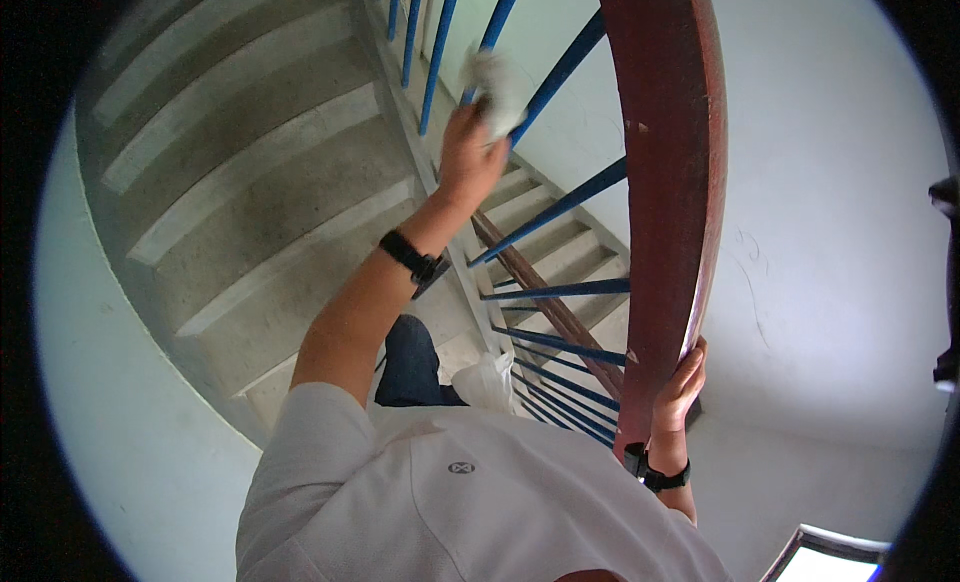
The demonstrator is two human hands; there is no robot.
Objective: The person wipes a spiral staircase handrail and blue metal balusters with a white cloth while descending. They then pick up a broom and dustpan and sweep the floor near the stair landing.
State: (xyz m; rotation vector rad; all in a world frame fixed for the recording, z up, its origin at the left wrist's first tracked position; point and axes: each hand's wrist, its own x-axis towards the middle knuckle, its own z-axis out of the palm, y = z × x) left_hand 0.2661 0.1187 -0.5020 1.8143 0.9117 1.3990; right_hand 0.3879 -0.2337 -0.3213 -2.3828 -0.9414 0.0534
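My left hand is closed around a blurred whitish cloth, held against or close to one of the blue metal balusters; whether it touches is unclear. On the right, my right hand rests on the outer side of the dark red handrail, fingers along its edge, with no separate object in it. Both wrists wear black bands. A white plastic bag is low by the balusters, beside my leg in dark trousers.
Concrete stairs rise on the left beside a pale wall. Through the balusters another flight shows below, with its own brown handrail. A white wall stands right of the railing.
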